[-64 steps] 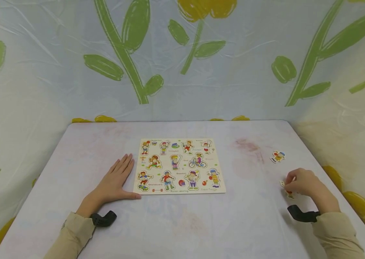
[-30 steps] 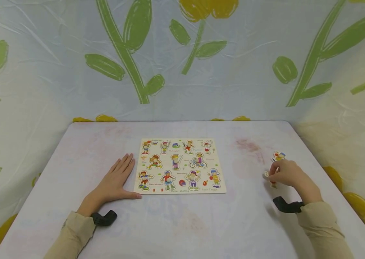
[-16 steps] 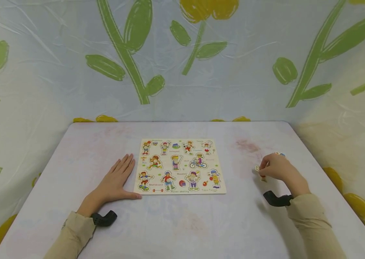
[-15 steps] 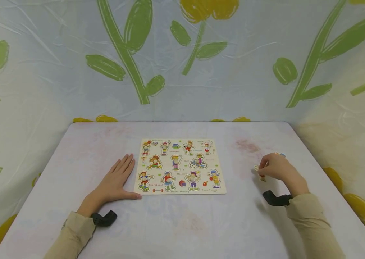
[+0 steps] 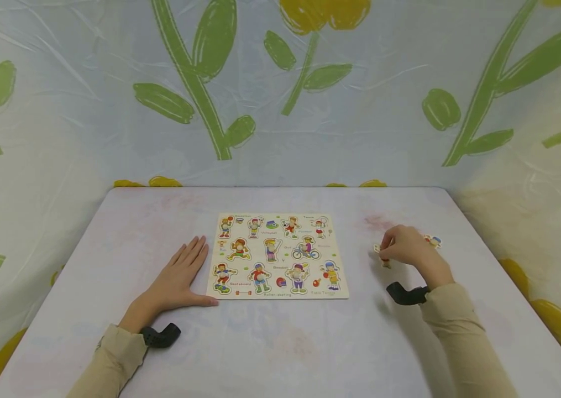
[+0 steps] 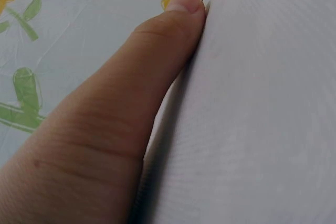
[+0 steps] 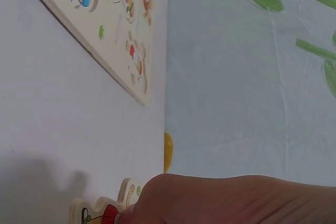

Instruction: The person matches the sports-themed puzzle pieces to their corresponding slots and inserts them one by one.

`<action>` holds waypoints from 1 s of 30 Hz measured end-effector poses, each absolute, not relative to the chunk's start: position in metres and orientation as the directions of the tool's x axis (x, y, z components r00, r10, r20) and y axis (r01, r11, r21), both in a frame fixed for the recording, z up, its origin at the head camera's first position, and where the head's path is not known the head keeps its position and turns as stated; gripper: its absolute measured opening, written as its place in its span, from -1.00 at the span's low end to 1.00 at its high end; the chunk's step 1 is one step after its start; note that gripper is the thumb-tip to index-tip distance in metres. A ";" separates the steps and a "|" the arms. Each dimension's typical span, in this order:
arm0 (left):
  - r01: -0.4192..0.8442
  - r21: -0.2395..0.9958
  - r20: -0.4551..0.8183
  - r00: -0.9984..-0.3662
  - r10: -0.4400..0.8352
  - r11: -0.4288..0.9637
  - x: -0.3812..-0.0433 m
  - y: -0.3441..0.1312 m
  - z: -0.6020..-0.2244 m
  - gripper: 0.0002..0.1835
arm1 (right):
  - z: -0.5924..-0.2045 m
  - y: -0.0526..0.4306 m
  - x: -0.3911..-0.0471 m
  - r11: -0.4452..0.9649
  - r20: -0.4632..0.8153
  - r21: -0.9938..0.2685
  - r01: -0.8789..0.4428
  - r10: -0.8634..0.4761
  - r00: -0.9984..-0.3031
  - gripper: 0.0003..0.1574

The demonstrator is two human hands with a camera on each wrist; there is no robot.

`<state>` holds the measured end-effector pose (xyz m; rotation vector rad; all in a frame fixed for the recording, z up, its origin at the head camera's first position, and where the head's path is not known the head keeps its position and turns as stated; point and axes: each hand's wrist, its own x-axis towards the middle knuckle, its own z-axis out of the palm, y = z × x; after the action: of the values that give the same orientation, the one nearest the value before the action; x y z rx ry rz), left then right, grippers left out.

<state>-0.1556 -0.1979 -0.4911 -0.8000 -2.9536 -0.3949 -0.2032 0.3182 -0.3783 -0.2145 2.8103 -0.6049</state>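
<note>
My left hand [image 5: 173, 284] lies flat with straight fingers beside the wooden puzzle board [image 5: 257, 249]. In the left wrist view, the thumb [image 6: 131, 87] reaches the board's edge. Between thumb and fingers, my right hand [image 5: 407, 246] pinches a puzzle piece [image 5: 386, 263] to the right of the board. In the right wrist view the puzzle piece [image 7: 107, 213] shows a red-clothed part of a figure; the hand covers much of it. A second puzzle piece [image 5: 433, 241] with a blue cap lies on the table behind the right hand, partly hidden.
Printed sports figures, several with knobs, fill the board. It sits mid-table [image 5: 280, 342] on a pale cloth with reddish stains. A flower-patterned sheet [image 5: 360, 138] hangs behind and at both sides. Each wrist carries a black device [image 5: 161, 335].
My right hand has lifted the puzzle piece from its place at the right and carried it leftward and away from me, toward the board. The left hand stays put.
</note>
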 end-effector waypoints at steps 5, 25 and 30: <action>0.513 0.235 0.138 -0.859 0.494 0.826 -0.154 -0.198 -0.489 0.47 | -0.378 0.307 -0.211 0.907 -0.217 -0.413 -0.082 -0.186 -0.958 -0.87; 0.490 0.244 0.116 -0.871 0.477 0.837 -0.156 -0.198 -0.493 0.48 | -0.380 0.253 -0.242 0.903 -0.203 -0.421 -0.086 -0.186 -0.961 -0.89; 0.496 0.252 0.120 -0.868 0.482 0.831 -0.156 -0.198 -0.492 0.49 | -0.385 0.243 -0.250 0.887 -0.166 -0.442 -0.135 -0.229 -0.959 -0.89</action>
<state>-0.1558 -0.1978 -0.4917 -0.7905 -2.9560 -0.4281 -0.2497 0.2428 -0.3850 -0.2769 2.8416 -0.6436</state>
